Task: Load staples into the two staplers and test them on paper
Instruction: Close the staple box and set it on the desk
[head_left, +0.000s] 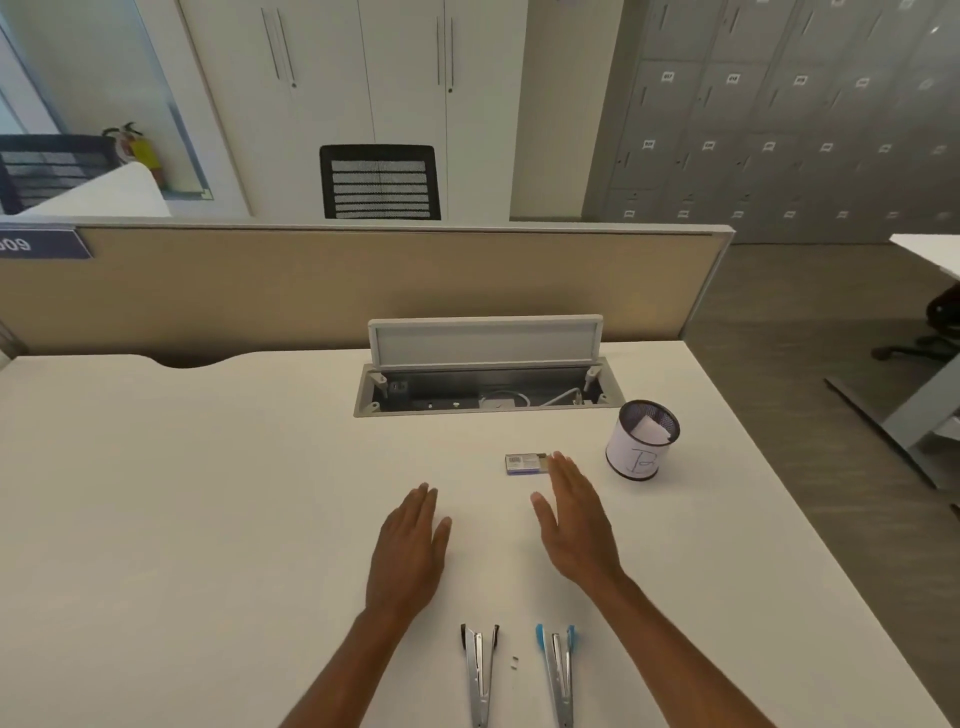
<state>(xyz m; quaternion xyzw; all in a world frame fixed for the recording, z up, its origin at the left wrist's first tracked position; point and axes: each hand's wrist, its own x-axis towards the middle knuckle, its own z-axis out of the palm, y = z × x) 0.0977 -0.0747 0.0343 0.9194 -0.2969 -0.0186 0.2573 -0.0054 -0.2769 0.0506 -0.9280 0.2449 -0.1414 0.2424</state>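
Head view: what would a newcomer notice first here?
The left hand and right hand stretch flat over the middle of the white desk. Near the front edge lie two opened staplers, a black stapler and a blue stapler. A staple box sits just beyond the right hand.

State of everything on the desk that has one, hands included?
left hand: open, fingers straight, holding nothing
right hand: open, fingertips at the staple box, contact unclear
staple box: lying flat
black stapler: swung open, metal channel showing
blue stapler: swung open, metal channel showing
mesh cup: upright, paper inside
cable hatch lid: raised open
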